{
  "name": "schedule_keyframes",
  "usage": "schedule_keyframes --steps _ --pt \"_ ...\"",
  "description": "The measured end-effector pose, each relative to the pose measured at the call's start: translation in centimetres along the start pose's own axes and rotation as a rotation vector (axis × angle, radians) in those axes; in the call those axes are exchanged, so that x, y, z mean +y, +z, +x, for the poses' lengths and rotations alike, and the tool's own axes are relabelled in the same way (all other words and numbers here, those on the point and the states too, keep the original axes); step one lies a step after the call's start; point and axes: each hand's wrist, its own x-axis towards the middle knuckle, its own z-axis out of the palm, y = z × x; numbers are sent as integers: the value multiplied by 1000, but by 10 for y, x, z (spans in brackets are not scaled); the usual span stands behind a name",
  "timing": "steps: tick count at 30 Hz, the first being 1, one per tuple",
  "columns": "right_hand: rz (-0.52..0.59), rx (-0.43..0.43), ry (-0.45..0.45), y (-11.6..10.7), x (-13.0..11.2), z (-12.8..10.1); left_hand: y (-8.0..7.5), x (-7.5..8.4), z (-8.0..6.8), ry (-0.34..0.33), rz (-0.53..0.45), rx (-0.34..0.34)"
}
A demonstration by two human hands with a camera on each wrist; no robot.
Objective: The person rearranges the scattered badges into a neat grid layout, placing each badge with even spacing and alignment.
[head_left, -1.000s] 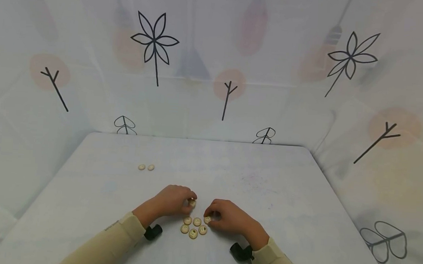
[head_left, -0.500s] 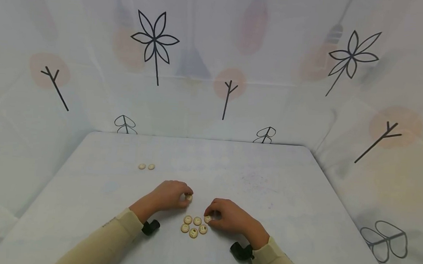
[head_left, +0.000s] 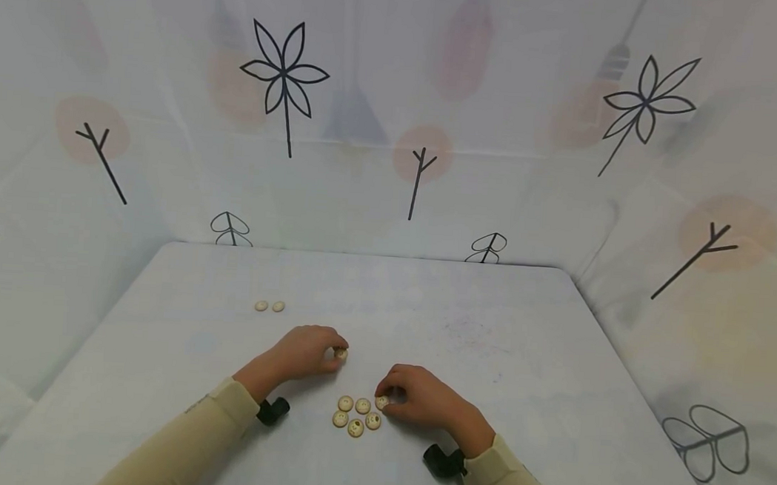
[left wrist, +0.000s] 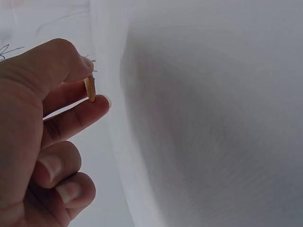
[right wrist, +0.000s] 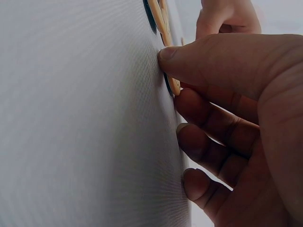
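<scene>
While discs (head_left: 363,406) dot white table (head_left: 385,302), plant-patterned backdrop (head_left: 358,196) rises behind.

Disc (head_left: 341,354) between left fingers (left wrist: 78,120), over bench (head_left: 523,340). Second disc (head_left: 381,403) in right fingers (right wrist: 215,118), at bench level. Five-disc cluster (head_left: 355,428) on bench, just left of right fingers, nearer the person than left fingers. Disc pair (head_left: 278,307) on bench, beyond and left of left fingers. Cloth (head_left: 358,196) behind bench.

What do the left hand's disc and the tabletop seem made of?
Disc: perhaps wood, fairly smooth; its edge is tan-brown, though plastic is possible. Tabletop: matt white, possibly cloth-covered; fine weave-like texture in the right wrist view.
</scene>
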Motion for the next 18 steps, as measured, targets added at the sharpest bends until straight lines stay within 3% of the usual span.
schedule_keyframes --steps 7,18 --pt "11 -1 0 0 -1 0 -3 -3 1 -58 -4 0" --pt "12 -4 1 -1 -2 0 -5 -18 1 -99 22 80"
